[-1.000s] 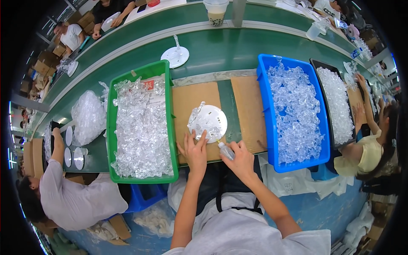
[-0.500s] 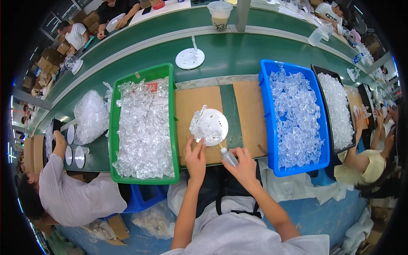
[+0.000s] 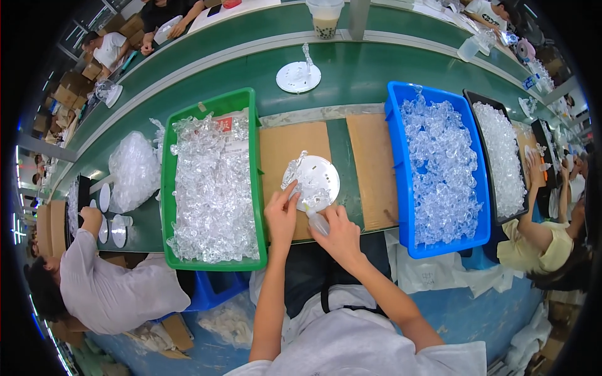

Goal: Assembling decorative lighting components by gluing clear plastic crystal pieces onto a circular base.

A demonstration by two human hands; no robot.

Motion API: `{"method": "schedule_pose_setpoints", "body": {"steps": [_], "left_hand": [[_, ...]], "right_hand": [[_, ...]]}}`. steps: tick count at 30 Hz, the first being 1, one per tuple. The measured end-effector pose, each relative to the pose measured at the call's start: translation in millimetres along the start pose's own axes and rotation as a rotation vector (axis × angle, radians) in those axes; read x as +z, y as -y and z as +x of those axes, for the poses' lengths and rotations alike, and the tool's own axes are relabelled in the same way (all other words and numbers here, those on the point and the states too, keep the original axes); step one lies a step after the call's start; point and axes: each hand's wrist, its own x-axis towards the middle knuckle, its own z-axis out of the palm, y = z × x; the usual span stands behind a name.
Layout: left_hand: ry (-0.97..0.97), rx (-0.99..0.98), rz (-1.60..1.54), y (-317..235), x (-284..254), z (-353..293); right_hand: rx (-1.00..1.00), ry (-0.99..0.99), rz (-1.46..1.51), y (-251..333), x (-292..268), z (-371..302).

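Observation:
A round white disc (image 3: 327, 177) with small holes lies on brown cardboard before me. A clear, flower-like plastic piece (image 3: 293, 169) rests along its left side and across part of its face. My left hand (image 3: 281, 212) is at the disc's lower left, with thumb and forefinger pinched on the clear plastic. In my right hand (image 3: 342, 237) is a small translucent squeeze bottle (image 3: 318, 223), tilted. Its thin yellowish tip points up and left at the clear plastic, close to my left fingertips. Whether the tip touches is too small to tell.
A green bin (image 3: 256, 182) of clear plastic parts stands left; a blue bin (image 3: 407, 207) and a black tray (image 3: 524, 188) of similar parts stand right. Beyond, a disc with an upright clear stem (image 3: 298, 78) sits on the green belt, near a drink cup (image 3: 325, 19). Co-workers sit either side.
My right hand has moved left with the bottle, bringing its tip over the disc. My left fingers have shifted up onto the clear plastic. The disc on the belt has moved right.

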Motion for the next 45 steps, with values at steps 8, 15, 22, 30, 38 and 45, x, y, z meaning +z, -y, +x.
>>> {"method": "schedule_pose_setpoints", "body": {"steps": [8, 15, 22, 30, 38, 45], "left_hand": [[0.004, -0.028, -0.005, -1, -3, 0], [0.018, -0.033, 0.028, -1, -1, -1], [-0.032, -0.016, 0.081, 1, -1, -9], [-0.067, -0.028, 0.006, 6, 8, -10], [-0.155, 0.191, 0.355, 17, 0, -65], [-0.061, 0.335, 0.500, 40, 8, -71]], "right_hand": [[-0.013, -0.007, 0.035, 3, 5, 1], [-0.006, -0.002, 0.050, 2, 4, 1], [-0.018, -0.110, 0.144, -9, -34, 0], [0.014, -0.415, 0.582, -92, -13, 71], [-0.042, -0.504, -0.070, -58, -40, 22], [-0.192, -0.085, 0.163, 41, -26, 58]]}}
